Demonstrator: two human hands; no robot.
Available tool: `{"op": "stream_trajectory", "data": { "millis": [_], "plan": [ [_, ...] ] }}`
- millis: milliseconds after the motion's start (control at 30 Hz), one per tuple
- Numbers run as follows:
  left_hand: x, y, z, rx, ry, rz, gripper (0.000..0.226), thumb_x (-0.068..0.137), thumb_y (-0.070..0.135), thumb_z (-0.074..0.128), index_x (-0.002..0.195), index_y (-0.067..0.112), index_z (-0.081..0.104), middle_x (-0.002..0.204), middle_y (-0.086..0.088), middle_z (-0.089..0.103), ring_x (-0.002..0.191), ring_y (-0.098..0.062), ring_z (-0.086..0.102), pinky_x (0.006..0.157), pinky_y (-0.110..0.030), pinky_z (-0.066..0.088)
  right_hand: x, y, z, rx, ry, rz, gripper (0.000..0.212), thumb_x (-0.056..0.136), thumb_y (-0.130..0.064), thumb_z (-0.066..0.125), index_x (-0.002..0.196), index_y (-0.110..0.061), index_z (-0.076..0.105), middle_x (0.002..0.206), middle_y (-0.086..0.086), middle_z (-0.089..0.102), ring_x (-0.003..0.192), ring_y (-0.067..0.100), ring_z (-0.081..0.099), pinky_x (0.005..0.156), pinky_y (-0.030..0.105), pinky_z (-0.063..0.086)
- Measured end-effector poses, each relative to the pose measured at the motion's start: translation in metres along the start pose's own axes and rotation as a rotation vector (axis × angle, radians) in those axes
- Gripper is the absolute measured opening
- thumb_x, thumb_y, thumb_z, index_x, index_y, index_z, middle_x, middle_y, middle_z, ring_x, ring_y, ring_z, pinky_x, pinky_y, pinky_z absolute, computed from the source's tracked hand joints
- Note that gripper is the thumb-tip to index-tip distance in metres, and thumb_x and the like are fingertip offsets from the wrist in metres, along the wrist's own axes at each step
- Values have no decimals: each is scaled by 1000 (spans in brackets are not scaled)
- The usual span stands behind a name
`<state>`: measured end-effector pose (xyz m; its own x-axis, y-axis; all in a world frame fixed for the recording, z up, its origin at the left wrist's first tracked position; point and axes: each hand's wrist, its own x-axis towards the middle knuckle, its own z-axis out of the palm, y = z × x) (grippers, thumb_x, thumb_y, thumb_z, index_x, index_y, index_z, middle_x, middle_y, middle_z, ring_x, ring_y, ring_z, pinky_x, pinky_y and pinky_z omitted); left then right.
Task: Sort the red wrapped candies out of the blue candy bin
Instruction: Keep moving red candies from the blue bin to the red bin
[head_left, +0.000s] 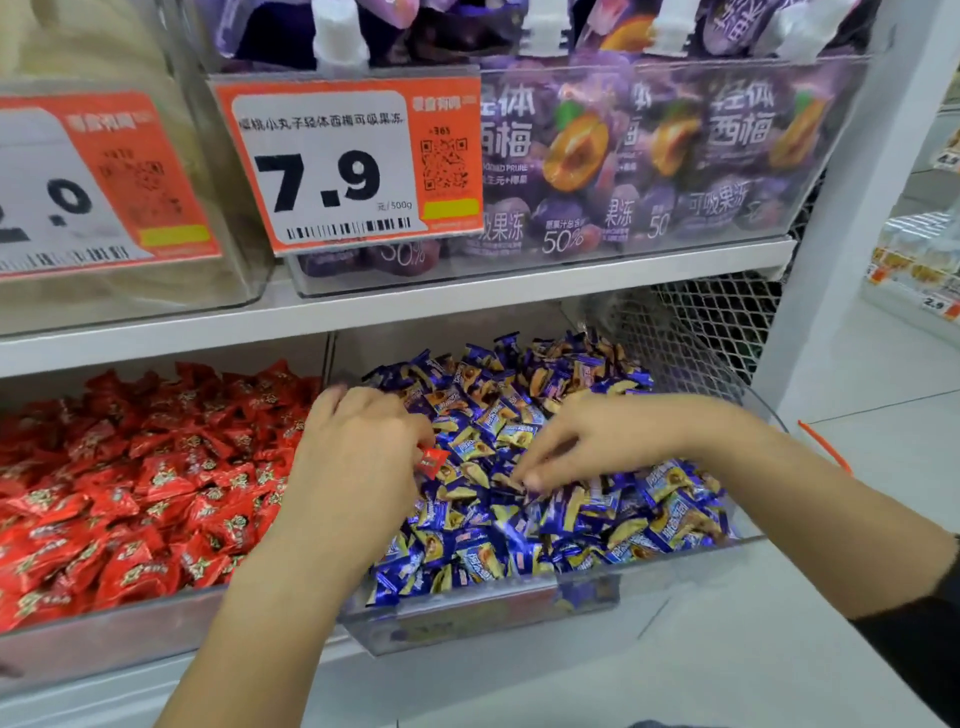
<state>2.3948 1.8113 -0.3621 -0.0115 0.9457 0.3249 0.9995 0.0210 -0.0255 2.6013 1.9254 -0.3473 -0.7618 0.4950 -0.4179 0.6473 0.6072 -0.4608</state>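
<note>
A clear bin (675, 577) on the lower shelf is full of blue wrapped candies (545, 525). To its left stands a second clear bin (104, 639) heaped with red wrapped candies (156, 483). My left hand (358, 457) hovers at the left edge of the blue bin with a red wrapped candy (432, 462) held under its curled fingers. My right hand (587, 441) reaches into the blue pile from the right, its fingertips pressed down among the blue candies at the middle; whether they pinch one is hidden.
A white shelf (467, 296) above carries a clear bin of purple prune jelly pouches (649, 156) and orange price tags (353, 161). A black wire mesh (717, 322) backs the blue bin. A white upright post (852, 234) stands at the right.
</note>
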Motion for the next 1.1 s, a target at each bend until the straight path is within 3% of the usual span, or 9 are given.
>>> {"op": "stream_trajectory", "data": {
  "millis": [133,200,300,400,533,767,867,1000,1100],
  "plan": [
    [-2,-16,0,-138,19,-1,34,69,12,80,100,25,74,106,-2,68,106,-31,59,101,-55,35,25,-1,-19,-24,369,34,39,96,-45,49,129,-27,58,96,-23,61,82,-6,55,74,9,40],
    [-3,-19,0,-242,59,-83,43,79,12,72,121,20,64,125,-11,58,114,-36,53,100,-48,39,53,-3,-17,-65,431,37,47,97,-45,47,141,-27,45,123,-12,60,106,6,57,84,12,40],
    [-2,-20,-2,-420,61,-291,52,92,18,57,141,16,42,140,-10,42,127,-29,40,104,-33,32,96,-10,-4,-77,418,24,59,94,-56,44,148,-37,28,156,-2,28,140,22,31,110,33,32],
    [-2,-18,-4,-509,-14,-408,55,95,18,51,146,17,31,144,-11,37,129,-29,39,103,-32,31,123,-16,10,-120,357,8,60,91,-64,42,145,-40,32,150,6,37,134,29,39,104,37,39],
    [-4,-18,-7,-517,-68,-413,53,97,21,47,146,22,27,147,-9,33,124,-29,45,96,-31,35,109,-11,16,-325,282,-77,49,92,-57,46,134,-31,48,118,7,61,105,27,59,83,31,47],
    [-7,-20,-4,-492,-52,-378,52,97,20,45,145,25,27,143,-7,35,120,-29,49,94,-34,39,39,-17,8,-378,81,-41,50,90,-65,38,122,-35,62,128,-3,59,117,18,52,97,38,44],
    [-6,-18,-3,-452,-70,-388,52,98,22,42,147,27,23,140,-9,35,113,-32,53,88,-37,43,48,-24,-9,-282,128,-53,53,88,-68,39,97,-26,70,107,4,67,95,16,62,85,38,50],
    [-5,-18,0,-418,-85,-397,51,98,20,41,146,26,26,141,-12,33,112,-32,53,86,-37,44,108,-44,-12,-283,313,-144,41,96,-48,46,132,-30,54,131,-1,56,113,19,56,95,33,46],
    [-5,-18,-1,-422,-81,-394,48,98,18,40,144,27,30,143,-10,31,110,-29,54,85,-33,43,152,-55,7,-194,260,-194,40,96,-47,46,133,-33,50,129,-3,57,112,19,56,88,30,46]
  ]
}}
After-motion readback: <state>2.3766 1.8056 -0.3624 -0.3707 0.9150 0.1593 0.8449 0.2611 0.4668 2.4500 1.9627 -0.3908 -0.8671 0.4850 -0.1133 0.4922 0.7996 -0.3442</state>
